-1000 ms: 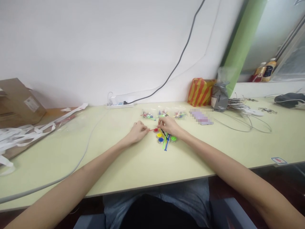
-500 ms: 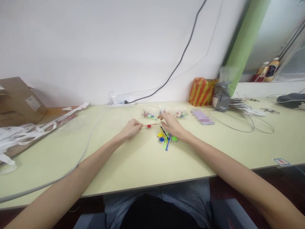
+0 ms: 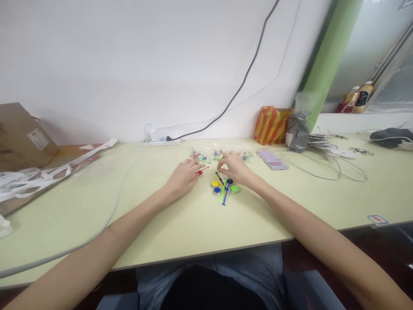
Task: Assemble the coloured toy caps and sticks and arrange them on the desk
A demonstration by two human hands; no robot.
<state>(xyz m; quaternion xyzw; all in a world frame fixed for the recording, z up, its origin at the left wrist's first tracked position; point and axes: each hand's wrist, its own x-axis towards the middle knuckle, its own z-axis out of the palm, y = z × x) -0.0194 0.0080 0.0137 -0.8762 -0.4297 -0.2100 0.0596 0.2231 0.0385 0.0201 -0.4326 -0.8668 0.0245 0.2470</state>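
Note:
My left hand [image 3: 184, 177] lies over a red plastic arrow spinner [image 3: 200, 173], fingers curled around its near side; the arrow's tip sticks out to the right. My right hand [image 3: 237, 167] has its thumb and index finger pinched together above the loose parts; whatever is between them is too small to make out. Below it on the table are a black arrow [image 3: 220, 178], a green arrow [image 3: 223, 193] and a blue arrow [image 3: 226, 194]. Around these sit round bases: yellow [image 3: 214, 184], blue [image 3: 217, 190], green [image 3: 235, 189] and a partly covered black one [image 3: 229, 181].
Behind my hands lie clear bags of coloured parts [image 3: 200, 155]. A phone [image 3: 274, 159], a striped bag [image 3: 270, 125] and a grey bag [image 3: 297, 131] stand to the right. A power strip [image 3: 161, 143] touches the wall. Cardboard [image 3: 22, 137] and white straps [image 3: 35, 183] lie left.
My left hand has slid right and now covers most of the red spinner. The fingers of my right hand have drawn together into a pinch.

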